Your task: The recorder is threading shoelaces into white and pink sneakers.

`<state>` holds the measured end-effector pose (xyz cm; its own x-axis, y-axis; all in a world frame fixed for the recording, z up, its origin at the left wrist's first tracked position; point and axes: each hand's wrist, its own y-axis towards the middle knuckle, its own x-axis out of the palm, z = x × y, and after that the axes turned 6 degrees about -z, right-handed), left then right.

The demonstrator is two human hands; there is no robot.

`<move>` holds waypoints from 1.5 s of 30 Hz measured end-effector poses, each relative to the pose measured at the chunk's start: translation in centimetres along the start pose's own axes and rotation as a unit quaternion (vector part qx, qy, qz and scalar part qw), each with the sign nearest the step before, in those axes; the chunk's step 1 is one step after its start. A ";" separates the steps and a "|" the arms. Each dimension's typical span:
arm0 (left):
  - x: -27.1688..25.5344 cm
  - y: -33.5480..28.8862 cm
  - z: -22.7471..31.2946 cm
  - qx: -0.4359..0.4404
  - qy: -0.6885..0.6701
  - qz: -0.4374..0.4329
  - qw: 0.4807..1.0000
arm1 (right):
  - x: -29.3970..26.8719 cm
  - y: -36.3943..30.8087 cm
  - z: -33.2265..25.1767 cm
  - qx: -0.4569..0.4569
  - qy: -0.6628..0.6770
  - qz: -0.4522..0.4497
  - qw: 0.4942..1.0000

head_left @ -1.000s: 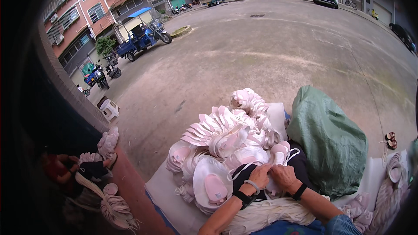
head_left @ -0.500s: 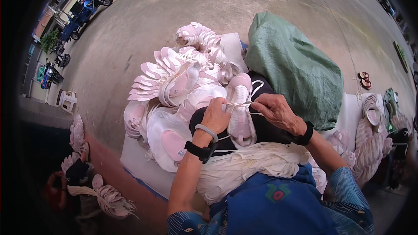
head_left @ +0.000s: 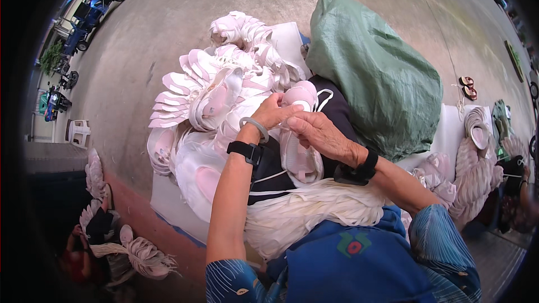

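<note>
A pink and white shoe upper [head_left: 303, 164] lies across my lap, its rounded toe pointing away from me. My left hand [head_left: 272, 113] is closed around its left side near the toe, the thumb reaching over the top. Against that thumb presses my right hand [head_left: 324, 136], with its fingers curled in a pinch over the shoe's lacing. The white shoelace between my fingers is mostly hidden; one loop [head_left: 328, 100] stands out right of the toe. Another white lace strand trails to the lower left. Over my lap, nearest me, lies a thick bundle of white laces [head_left: 314, 209].
Stacked pink and white shoe uppers [head_left: 193, 92] pile up to the left and beyond my lap. A large green sack [head_left: 373, 78] stands at the right. More bundled uppers [head_left: 474, 174] lie farther right, near sandals [head_left: 468, 88]. Other people sit at both sides.
My hands have come together over the shoe's lacing; before, they were apart with the lace stretched between them. The left hand has moved toward the toe. The whole view has shifted slightly.
</note>
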<state>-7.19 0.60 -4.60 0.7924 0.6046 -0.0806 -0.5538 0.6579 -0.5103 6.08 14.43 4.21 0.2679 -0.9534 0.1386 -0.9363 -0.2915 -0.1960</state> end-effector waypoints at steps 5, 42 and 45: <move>1.6 -0.4 1.9 0.016 0.112 0.017 0.993 | -2.5 -4.2 -3.0 0.051 0.140 -0.035 0.988; 5.7 -11.2 0.3 0.041 0.102 0.182 0.977 | -3.5 -3.9 1.1 -0.043 -0.465 0.102 0.878; 6.5 -12.6 1.0 -0.010 0.005 0.133 0.991 | -3.2 -3.5 2.0 -0.032 -0.476 0.084 0.875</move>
<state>4.73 -3.32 2.17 0.6223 0.7504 -0.2230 -0.7381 0.4675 -0.4865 9.00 18.33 2.51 0.1644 -0.6231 -0.7646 -0.9833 -0.1648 -0.0771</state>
